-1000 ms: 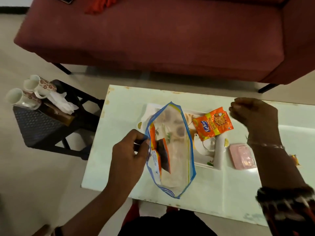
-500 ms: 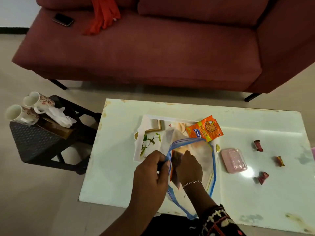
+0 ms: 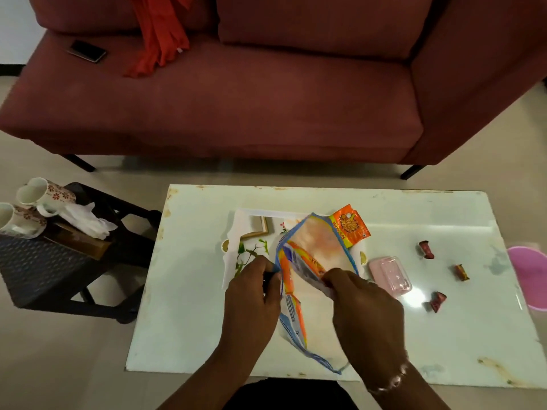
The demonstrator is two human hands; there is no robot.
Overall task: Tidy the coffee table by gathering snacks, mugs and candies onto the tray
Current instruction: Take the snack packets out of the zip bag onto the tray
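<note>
A clear zip bag (image 3: 316,247) with a blue rim lies over the white patterned tray (image 3: 245,229) on the coffee table (image 3: 192,291). My left hand (image 3: 251,294) pinches the bag's left rim. My right hand (image 3: 361,303) grips an orange and white snack packet (image 3: 302,261) at the bag's mouth. A small orange snack packet (image 3: 350,226) lies on the tray behind the bag. Three wrapped candies (image 3: 426,249) (image 3: 461,272) (image 3: 437,300) lie on the table to the right. Two floral mugs (image 3: 44,192) (image 3: 17,217) rest on the dark side table (image 3: 44,267).
A pink plastic box (image 3: 390,275) sits just right of the tray. A pink bowl (image 3: 529,276) shows at the right edge. A crumpled white tissue (image 3: 88,220) lies by the mugs. A red sofa (image 3: 266,99) with a phone (image 3: 86,51) and an orange cloth (image 3: 159,34) stands behind.
My right hand came from over the small orange packet to the bag's mouth and now grips the packet there. The bag has shifted and tilted. The view rose toward the sofa.
</note>
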